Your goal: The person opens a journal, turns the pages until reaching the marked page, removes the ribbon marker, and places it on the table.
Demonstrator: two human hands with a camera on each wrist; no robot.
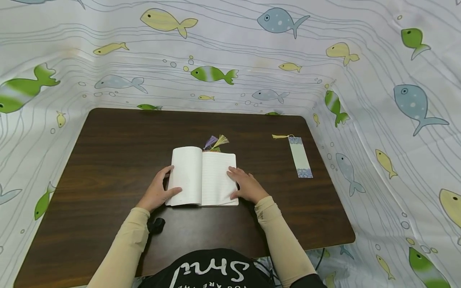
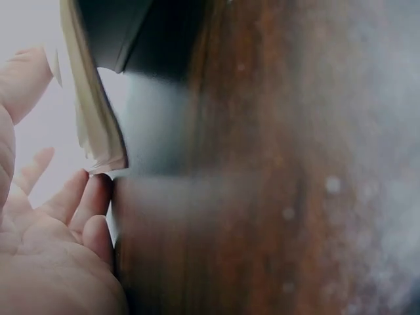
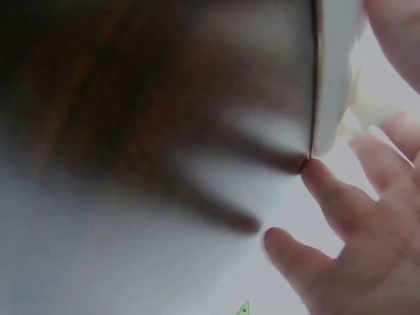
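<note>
- An open notebook lies flat near the middle of a dark wooden worktop, close to the person's front edge.
- The left hand holds the notebook's left edge: the thumb lies across the lower left page and the fingers curl around the outer edge. This grip is closed on the notebook.
- In the left wrist view, the fingertips sit under the raised edge of the pages, against the cover.
- The right hand rests on the right page, with fairly straight fingers pressing down near the outer edge. This grip is open, flat on the paper.
- The blurred right wrist view shows a fingertip touching the notebook's corner.
- Purple and yellow tassels stick out from the top of the notebook at the spine, so at least one marker seems to sit inside already.
- A separate bookmark with a yellow tassel lies on the worktop, well apart to the right of the notebook.
- To hold the pages well, it seems best to keep the right palm flat and light, so the paper does not crease.
- The left thumb should press near the spine, since the left pages curve upward and may spring shut.
- A fish-patterned cloth surrounds the worktop.
</note>
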